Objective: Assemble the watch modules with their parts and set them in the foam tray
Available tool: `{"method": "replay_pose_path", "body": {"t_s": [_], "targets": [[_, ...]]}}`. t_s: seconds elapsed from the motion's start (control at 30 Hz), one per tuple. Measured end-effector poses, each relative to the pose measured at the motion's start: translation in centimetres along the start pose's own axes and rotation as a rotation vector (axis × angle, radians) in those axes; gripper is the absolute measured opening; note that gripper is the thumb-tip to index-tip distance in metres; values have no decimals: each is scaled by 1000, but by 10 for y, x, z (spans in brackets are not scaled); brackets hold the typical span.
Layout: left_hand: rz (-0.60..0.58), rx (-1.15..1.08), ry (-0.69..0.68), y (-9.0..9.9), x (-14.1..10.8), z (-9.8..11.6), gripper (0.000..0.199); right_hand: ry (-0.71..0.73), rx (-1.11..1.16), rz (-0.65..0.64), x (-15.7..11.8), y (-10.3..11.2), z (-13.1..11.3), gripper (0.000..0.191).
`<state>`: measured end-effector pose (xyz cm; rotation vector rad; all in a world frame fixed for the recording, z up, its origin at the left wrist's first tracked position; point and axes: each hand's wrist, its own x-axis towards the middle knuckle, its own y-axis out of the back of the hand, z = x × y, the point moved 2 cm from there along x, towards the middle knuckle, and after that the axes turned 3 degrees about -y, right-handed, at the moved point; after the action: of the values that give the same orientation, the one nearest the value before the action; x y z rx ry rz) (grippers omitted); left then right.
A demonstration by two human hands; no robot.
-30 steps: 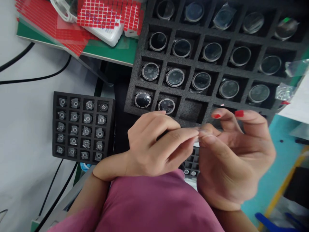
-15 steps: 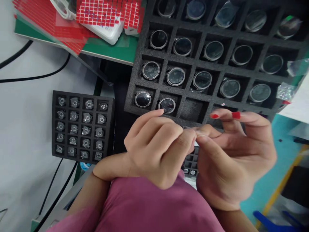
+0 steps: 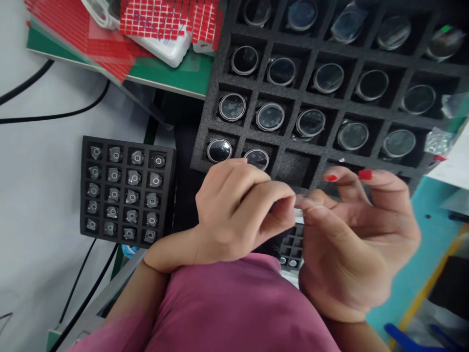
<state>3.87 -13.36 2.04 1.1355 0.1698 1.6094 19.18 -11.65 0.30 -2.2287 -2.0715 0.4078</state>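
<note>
1. Left hand [image 3: 230,210]: thumb and forefinger pressed together on one end of a small clear piece [image 3: 303,201] (too small for us to name).
2. Right hand [image 3: 362,239]: thumb and forefinger pinching its other end, two red-nailed fingers raised.
3. Large foam tray [image 3: 252,136]: beyond our hands, round glossy discs [image 3: 270,117] in its compartments.
4. Small foam tray [image 3: 83,195]: at left, twenty small wrapped parts [image 3: 132,196].
5. Green counter [image 3: 161,78]: red gridded sheets [image 3: 154,18] above a white device [image 3: 172,51].
</note>
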Motion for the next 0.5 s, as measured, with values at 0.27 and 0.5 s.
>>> {"method": "replay_pose_path", "body": {"t_s": [0.27, 0.5], "targets": [[-60, -7, -17, 6, 1, 4, 8, -30, 13, 11, 2, -2, -1, 53], [-59, 8, -89, 8, 1, 4, 10, -32, -24, 28, 0, 0, -1, 53]]}}
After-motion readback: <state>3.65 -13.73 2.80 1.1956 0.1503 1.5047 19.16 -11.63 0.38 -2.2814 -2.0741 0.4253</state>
